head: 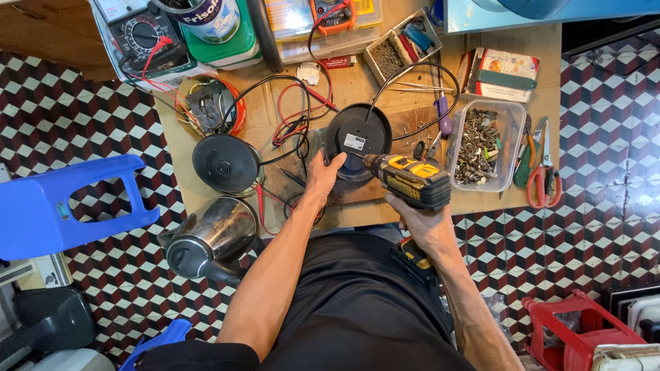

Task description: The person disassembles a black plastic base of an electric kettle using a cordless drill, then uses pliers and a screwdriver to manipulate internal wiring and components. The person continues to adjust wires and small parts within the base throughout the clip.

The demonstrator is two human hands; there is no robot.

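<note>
1. Your right hand [425, 221], low and right of centre in the frame, has its fingers wrapped tight around the grip of the yellow and black cordless drill [411, 180]. If that wrist tilts, I judge the bit will cam out of the screw.
2. Your left hand [322, 175], at centre, has its fingers spread against the rim of the round black plastic kettle base [357, 135], which lies underside up on the wooden workbench [385, 89]. A slipping bit could jab those fingers, and torque could spin the base.
3. Further up, the base's thin black power cord [419, 69] loops near the drill and could snag.
4. At the right, the clear plastic tub of metal screws [481, 137] could be knocked over.
</note>
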